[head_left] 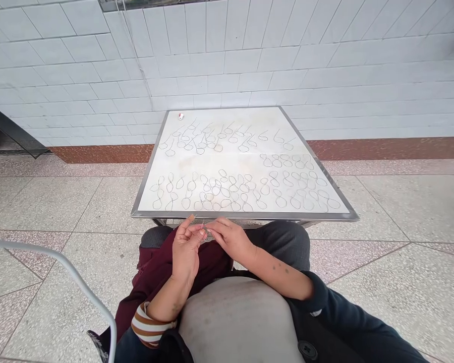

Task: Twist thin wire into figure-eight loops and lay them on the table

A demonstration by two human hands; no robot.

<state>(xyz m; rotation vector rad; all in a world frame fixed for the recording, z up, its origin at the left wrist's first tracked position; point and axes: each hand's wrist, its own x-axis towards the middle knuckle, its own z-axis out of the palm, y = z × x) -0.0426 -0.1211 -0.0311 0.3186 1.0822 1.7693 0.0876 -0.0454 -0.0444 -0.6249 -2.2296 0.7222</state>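
Observation:
Just in front of the table's near edge, above my lap, both hands meet fingertip to fingertip. My left hand (187,247) pinches a thin wire or thread (203,225) between thumb and index finger. My right hand (230,238) touches the same spot with its thumb and fingers pressed together; what exactly it grips is too small to make out. On the white table (219,164) lie many thin dark loops (281,201), some twisted into figure eights in the near rows. Farther back, the loops (200,150) have straight tails.
A small red and white object (180,116) sits at the table's far left corner. The table has a grey metal rim (245,216) and stands by a tiled wall (208,65). A curved grey tube (71,275) rises at the left.

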